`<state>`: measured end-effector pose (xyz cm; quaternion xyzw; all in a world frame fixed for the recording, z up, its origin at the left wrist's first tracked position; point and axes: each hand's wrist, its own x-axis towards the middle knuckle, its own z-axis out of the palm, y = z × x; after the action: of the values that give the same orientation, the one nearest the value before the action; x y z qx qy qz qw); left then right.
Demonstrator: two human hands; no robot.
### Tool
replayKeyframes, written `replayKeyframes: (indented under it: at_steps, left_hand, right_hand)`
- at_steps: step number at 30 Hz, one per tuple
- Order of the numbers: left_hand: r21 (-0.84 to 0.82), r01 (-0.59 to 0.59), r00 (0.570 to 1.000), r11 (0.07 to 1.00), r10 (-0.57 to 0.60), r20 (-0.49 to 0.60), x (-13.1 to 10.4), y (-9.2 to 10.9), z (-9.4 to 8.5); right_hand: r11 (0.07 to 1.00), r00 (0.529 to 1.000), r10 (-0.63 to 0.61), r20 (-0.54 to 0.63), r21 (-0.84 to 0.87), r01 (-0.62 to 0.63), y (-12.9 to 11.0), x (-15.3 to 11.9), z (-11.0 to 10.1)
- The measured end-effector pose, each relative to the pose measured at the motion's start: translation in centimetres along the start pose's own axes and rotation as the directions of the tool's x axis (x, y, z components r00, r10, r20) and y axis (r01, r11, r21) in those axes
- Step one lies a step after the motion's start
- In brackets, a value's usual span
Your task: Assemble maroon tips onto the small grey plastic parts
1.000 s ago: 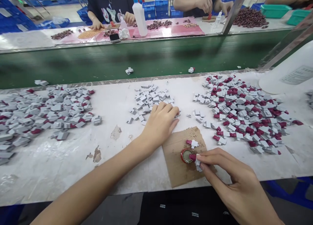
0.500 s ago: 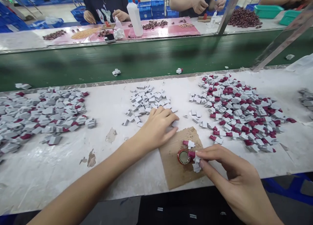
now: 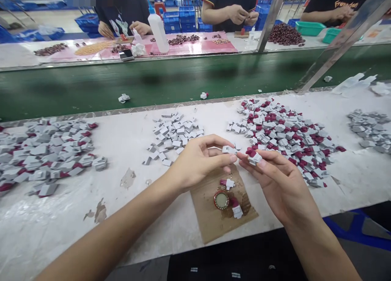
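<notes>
Above the brown cardboard on the surface, the left hand pinches a pale grey piece — the right hand grips a grey-and-maroon one close beside it. Best to keep fingertips off the facing ends, steady both wrists — and align before pressing.

My left hand pinches a small grey piece; my right hand holds a maroon-and-grey piece close beside it, above the cardboard; on that cardboard sit a round red-rimmed cap and two more maroon-and-grey parts; a mixed heap lies beyond my right hand, a grey pile beyond my left.
</notes>
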<state>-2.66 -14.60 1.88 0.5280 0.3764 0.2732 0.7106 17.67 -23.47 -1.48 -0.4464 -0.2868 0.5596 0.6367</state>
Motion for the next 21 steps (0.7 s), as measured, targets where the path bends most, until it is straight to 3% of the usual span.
replayKeyframes:
  at_steps: [3, 10, 15, 21]
  left_hand:
    - [-0.036, 0.038, 0.999, 0.999, -0.037, 0.036, 0.2, 0.3, 0.2]
    - [0.049, -0.11, 0.994, 0.993, 0.108, 0.031, -0.1, 0.2, 0.6]
    - [0.044, -0.076, 0.997, 0.996, 0.075, 0.032, 0.0, -0.4, 0.9]
    - [0.084, -0.034, 0.999, 0.996, 0.03, 0.043, 0.0, -0.6, 0.7]
  right_hand:
    - [0.999, 1.0, -0.015, -0.02, 0.04, 0.016, 0.2, 0.5, 0.1]
    - [0.991, 0.995, -0.092, -0.03, -0.098, 0.089, 0.4, 0.7, 0.2]
    - [0.979, 0.994, -0.107, -0.028, -0.175, 0.1, 0.4, 0.4, 0.1]
    - [0.949, 0.993, -0.09, 0.071, -0.296, 0.107, -0.5, 0.4, 0.0]
